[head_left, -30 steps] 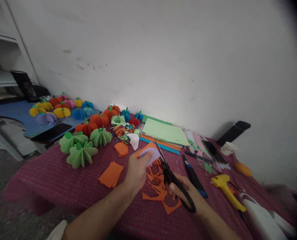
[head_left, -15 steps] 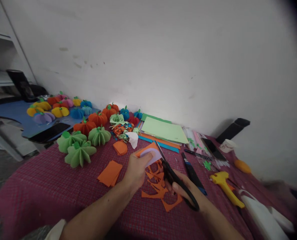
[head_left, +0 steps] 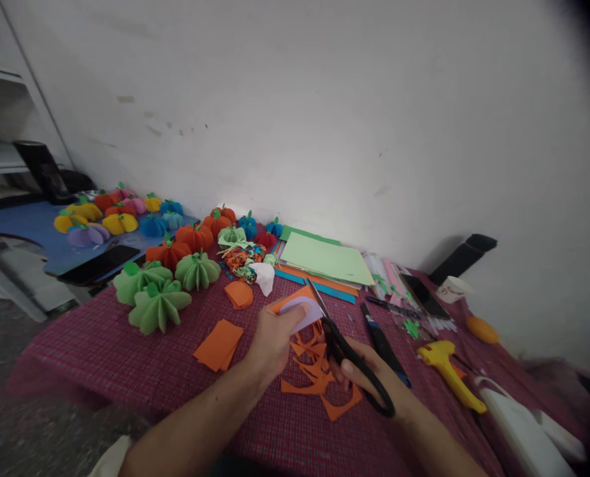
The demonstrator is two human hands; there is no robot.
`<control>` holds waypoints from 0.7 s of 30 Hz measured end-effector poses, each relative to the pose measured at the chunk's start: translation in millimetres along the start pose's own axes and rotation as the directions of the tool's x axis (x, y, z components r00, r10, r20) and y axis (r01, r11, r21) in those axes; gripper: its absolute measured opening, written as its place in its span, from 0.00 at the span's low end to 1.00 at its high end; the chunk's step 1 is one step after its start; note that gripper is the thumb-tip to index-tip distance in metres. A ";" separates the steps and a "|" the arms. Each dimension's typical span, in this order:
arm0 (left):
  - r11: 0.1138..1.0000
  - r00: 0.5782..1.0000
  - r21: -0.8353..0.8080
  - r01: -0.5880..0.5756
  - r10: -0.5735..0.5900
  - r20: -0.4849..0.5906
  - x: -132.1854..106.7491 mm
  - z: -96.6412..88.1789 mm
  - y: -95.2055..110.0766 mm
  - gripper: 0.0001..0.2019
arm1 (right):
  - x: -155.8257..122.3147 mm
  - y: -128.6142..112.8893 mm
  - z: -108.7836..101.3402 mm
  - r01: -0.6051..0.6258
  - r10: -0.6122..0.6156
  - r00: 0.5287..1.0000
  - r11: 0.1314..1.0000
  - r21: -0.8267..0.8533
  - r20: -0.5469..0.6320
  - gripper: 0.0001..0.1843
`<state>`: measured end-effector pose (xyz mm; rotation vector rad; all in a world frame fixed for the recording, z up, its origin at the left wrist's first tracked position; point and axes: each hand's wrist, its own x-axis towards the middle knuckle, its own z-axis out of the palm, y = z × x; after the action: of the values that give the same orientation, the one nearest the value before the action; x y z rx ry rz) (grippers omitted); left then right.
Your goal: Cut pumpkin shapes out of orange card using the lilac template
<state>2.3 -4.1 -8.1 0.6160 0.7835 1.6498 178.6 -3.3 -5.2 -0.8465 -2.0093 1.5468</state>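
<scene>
My left hand (head_left: 273, 340) pinches a folded orange paper piece (head_left: 300, 309) with a pale template on top, held just above the red checked tablecloth (head_left: 126, 358). My right hand (head_left: 369, 381) grips black scissors (head_left: 347, 354), whose blades reach into the right edge of that paper. Orange offcuts (head_left: 319, 383) lie under and between both hands. A small stack of orange squares (head_left: 220, 345) sits left of my left hand, and a stack of cut orange shapes (head_left: 239, 294) lies beyond it.
Paper pumpkins in green (head_left: 158, 306), orange (head_left: 194, 236), and other colours crowd the left side and a blue board (head_left: 31, 228). Coloured sheets (head_left: 327, 260), a phone (head_left: 424, 295), a utility knife (head_left: 381, 344), a yellow glue gun (head_left: 448, 374) and a white object (head_left: 523, 430) lie to the right.
The camera view shifted slightly. The scissors and both hands stay at the orange paper with almost no movement.
</scene>
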 end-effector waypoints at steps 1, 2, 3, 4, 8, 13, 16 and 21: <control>1.000 1.000 0.003 0.002 -0.002 0.001 -0.3 0.1 0.1 0.07 | -0.3 0.3 -0.1 -0.005 0.005 1.000 1.000 -0.008 -0.003 0.19; 1.000 1.000 0.008 0.003 -0.003 0.003 -0.6 0.3 0.4 0.07 | -0.5 0.1 -0.1 -0.008 0.008 1.000 1.000 -0.014 -0.007 0.19; 1.000 1.000 0.013 0.002 -0.002 0.007 -0.9 0.5 0.8 0.07 | -0.6 -0.6 0.1 -0.008 0.008 1.000 1.000 -0.016 -0.010 0.20; 1.000 1.000 0.017 0.002 -0.002 0.008 -1.2 0.7 1.2 0.07 | -0.6 -1.8 0.5 -0.007 0.006 1.000 1.000 -0.015 -0.011 0.20; 1.000 1.000 0.012 0.008 -0.008 0.005 -1.6 1.3 2.2 0.06 | 0.4 -7.3 2.5 0.019 -0.019 1.000 1.000 0.015 0.008 0.19; 1.000 1.000 0.006 0.019 -0.019 -0.006 -1.0 1.0 1.1 0.05 | 0.9 -4.7 2.6 0.029 -0.029 0.999 1.000 0.002 0.019 0.18; 1.000 1.000 0.002 0.014 -0.014 0.000 -0.6 0.8 0.6 0.05 | 0.5 0.4 1.6 0.022 -0.022 1.000 1.000 -0.001 0.008 0.17; 1.000 1.000 -0.009 0.029 -0.029 0.000 -0.8 1.8 1.5 0.05 | 0.2 3.0 1.2 0.010 -0.011 1.000 1.000 0.008 0.012 0.17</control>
<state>2.9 -4.7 -5.8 0.5959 0.7817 1.6261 178.2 -3.5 -8.4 -0.8243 -2.0117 1.5565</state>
